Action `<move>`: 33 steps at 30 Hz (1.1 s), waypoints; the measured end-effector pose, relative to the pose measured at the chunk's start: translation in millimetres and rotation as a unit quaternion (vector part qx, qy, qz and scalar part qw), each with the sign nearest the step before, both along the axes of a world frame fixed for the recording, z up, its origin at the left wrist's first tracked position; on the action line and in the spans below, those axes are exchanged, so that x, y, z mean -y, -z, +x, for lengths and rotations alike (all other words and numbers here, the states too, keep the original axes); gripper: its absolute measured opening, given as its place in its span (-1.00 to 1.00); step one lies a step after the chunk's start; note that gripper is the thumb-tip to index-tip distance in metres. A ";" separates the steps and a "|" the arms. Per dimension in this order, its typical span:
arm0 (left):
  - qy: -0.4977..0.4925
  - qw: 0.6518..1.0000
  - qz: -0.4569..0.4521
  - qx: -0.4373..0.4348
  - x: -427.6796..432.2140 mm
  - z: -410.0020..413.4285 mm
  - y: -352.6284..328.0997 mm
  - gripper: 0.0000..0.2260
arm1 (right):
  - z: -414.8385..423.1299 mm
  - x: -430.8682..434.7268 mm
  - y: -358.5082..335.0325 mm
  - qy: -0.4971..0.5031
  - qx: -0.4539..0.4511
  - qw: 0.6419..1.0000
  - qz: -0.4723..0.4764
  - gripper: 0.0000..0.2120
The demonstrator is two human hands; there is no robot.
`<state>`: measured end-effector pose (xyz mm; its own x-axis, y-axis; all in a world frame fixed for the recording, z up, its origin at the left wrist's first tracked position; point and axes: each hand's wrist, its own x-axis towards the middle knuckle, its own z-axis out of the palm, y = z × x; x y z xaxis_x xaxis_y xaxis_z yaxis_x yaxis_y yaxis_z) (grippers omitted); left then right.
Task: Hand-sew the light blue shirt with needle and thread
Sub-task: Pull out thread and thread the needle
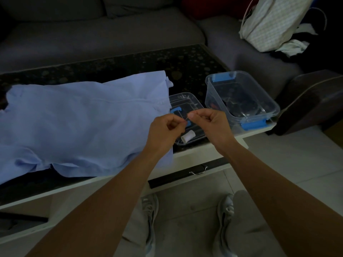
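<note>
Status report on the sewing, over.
Left hand, right hand pinching thread between them. Light blue shirt flat on table, hands off it. Nothing blocking.

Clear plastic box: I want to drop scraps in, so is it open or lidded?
Open. The box has no lid on; the lid lies flat beside it, under the white spool.

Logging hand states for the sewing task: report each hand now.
Left hand: pinching a fine strand, likely thread.
Right hand: pinching the same strand's other end.
</note>
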<state>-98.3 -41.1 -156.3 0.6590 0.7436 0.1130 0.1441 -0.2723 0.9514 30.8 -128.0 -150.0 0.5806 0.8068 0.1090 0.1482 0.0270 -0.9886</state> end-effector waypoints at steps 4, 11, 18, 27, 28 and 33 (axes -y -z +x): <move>-0.004 1.000 -0.014 0.017 -0.7 -1.1 -1.3 -0.95 | -1.2 0.8 0.4 0.022 0.012 1.000 0.008 -0.95; -0.008 0.999 -0.028 0.036 -0.4 -1.5 -2.7 -0.94 | 1.3 2.7 5.2 0.023 0.063 0.998 0.003 -0.97; -0.005 0.999 -0.024 0.038 1.3 -0.4 -2.3 -0.94 | 2.7 1.4 8.5 0.023 0.093 0.995 0.000 -0.97; -0.009 0.999 -0.029 0.031 1.9 0.2 -3.2 -0.94 | 1.5 2.0 8.2 0.020 0.088 0.996 0.007 -0.98; -0.009 0.999 -0.026 0.030 2.0 0.5 -3.2 -0.94 | 1.3 1.9 8.1 0.022 0.088 0.996 0.007 -0.98; -0.009 0.999 -0.032 0.040 3.0 0.4 -4.1 -0.94 | 0.8 1.8 7.1 0.028 0.084 0.996 0.013 -0.97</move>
<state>-97.9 -44.2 -152.1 0.6358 0.7632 0.1153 0.0723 -0.2076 0.9755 31.6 -129.9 -157.0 0.5966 0.7690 0.2298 0.3139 0.0399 -0.9486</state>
